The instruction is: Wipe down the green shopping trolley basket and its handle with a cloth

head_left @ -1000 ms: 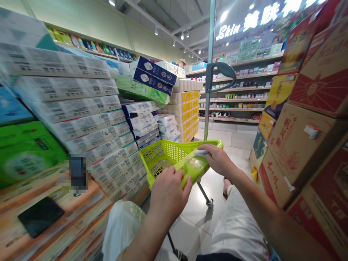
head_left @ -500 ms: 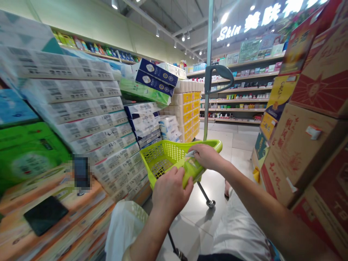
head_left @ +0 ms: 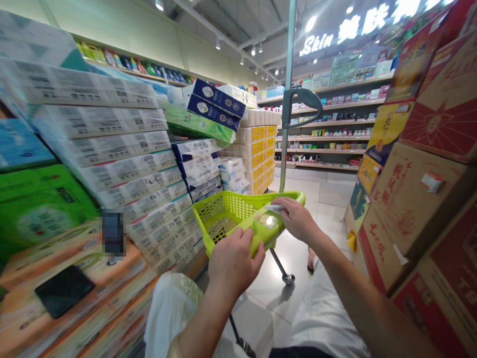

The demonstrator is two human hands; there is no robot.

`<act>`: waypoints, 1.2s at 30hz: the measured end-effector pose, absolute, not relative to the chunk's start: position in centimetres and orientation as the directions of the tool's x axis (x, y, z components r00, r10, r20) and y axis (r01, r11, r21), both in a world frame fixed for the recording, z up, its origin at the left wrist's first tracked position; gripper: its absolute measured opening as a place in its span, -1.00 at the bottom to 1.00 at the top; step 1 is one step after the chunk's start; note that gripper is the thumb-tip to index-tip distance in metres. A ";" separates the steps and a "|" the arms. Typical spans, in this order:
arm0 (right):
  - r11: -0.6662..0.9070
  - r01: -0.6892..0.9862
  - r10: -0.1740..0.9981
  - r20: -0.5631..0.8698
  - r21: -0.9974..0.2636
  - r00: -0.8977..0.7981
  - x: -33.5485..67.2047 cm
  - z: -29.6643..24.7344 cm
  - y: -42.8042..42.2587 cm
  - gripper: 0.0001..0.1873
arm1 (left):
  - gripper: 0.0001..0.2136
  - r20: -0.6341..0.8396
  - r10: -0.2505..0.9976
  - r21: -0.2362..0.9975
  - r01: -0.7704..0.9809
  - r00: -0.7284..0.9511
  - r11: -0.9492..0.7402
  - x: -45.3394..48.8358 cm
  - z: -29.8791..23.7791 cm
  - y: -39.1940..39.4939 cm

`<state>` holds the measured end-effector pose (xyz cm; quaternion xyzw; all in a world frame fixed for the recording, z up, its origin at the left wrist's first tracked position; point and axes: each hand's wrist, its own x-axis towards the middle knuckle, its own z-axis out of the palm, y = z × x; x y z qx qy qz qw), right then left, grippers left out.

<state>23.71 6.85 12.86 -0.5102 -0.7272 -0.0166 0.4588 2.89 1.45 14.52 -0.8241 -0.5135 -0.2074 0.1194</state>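
Observation:
A lime-green plastic shopping basket on a wheeled frame stands in front of me, tilted toward me. My left hand is closed around its near rim. My right hand presses a small white cloth or wipe with closed fingers onto the basket's near right corner, beside a round label. The basket's grey pull handle rises on a metal pole behind it.
Stacks of tissue and toilet-paper packs fill the left side, with a dark phone lying on an orange pack. Cardboard boxes are piled on the right. Tiled aisle floor leads to product shelves behind.
My right hand slid left along the basket's corner with the cloth, then back to the right, uncovering the round label. My left hand kept its grip on the rim.

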 end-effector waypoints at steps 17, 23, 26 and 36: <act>0.507 0.733 0.540 0.830 -0.454 0.141 21.2 10.3 4.4 -0.67 | -0.75 0.453 0.805 -0.018 0.907 0.384 -0.422 3.1 14.7 1.3; 0.662 0.694 0.515 0.844 -0.281 -0.149 18.3 10.8 2.0 -0.68 | -0.76 0.437 0.799 -0.053 0.899 0.413 -0.436 2.9 14.9 1.1; 0.623 0.722 0.496 0.866 -0.302 -0.066 20.1 10.6 3.3 -0.68 | -0.76 0.441 0.785 -0.073 0.889 0.435 -0.452 2.8 15.0 0.9; 0.592 0.738 0.434 0.900 -0.323 0.046 19.1 9.2 3.1 -0.65 | -0.77 0.472 0.761 -0.092 0.884 0.445 -0.459 2.9 14.7 1.0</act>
